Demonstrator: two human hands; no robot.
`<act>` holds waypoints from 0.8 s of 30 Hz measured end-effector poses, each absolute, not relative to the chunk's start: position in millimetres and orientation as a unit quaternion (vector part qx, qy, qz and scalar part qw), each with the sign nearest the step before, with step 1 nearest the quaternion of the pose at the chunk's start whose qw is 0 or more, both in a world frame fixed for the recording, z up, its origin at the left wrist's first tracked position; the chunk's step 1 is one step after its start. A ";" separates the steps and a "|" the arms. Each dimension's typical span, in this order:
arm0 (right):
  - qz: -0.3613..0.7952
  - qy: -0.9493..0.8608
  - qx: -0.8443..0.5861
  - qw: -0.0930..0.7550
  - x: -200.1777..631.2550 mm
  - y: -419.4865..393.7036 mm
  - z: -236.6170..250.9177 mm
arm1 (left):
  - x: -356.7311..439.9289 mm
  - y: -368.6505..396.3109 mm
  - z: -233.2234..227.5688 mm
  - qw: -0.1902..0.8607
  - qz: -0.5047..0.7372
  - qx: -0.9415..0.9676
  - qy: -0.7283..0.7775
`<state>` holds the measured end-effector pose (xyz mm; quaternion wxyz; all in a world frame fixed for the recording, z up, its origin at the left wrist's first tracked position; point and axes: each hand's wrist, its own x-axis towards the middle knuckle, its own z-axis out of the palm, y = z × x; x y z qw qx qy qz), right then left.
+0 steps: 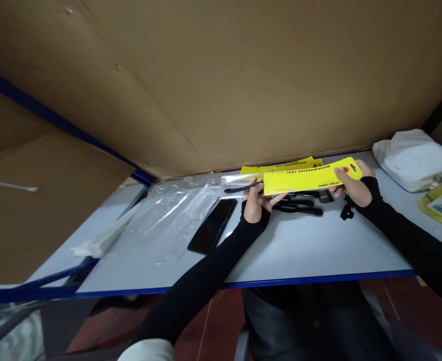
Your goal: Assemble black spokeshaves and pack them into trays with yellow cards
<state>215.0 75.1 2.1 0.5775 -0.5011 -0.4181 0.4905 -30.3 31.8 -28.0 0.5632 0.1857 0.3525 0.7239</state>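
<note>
A long yellow card [311, 179] with black lettering and a hang hole at its right end is being held flat and level above the tabletop [299, 245], running left to right at the far middle of the scene. The left hand [256, 203] is pinching its left end while the right hand [352, 186] is gripping its right end, thumb lying on top beside the hole.
</note>
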 end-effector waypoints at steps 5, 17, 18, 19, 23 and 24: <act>0.512 -0.411 -0.505 0.561 216.3 77.5 -3.4 | -31.8 30.1 -22.6 0.568 0.716 0.194 0.355; 0.496 -0.415 -0.538 0.541 224.5 83.2 16.0 | -34.5 24.9 -8.9 0.583 0.714 0.202 0.331; 0.496 -0.419 -0.536 0.540 224.4 82.6 17.3 | -34.3 24.4 -8.6 0.584 0.714 0.200 0.329; 0.496 -0.419 -0.538 0.538 224.4 82.1 18.5 | -34.0 23.8 -8.1 0.587 0.714 0.199 0.326; 0.487 -0.404 -0.557 0.539 224.9 82.4 21.7 | -31.9 21.6 -4.2 0.595 0.711 0.198 0.317; 0.486 -0.402 -0.557 0.540 225.6 83.1 21.5 | -31.7 21.4 -2.9 0.597 0.710 0.194 0.320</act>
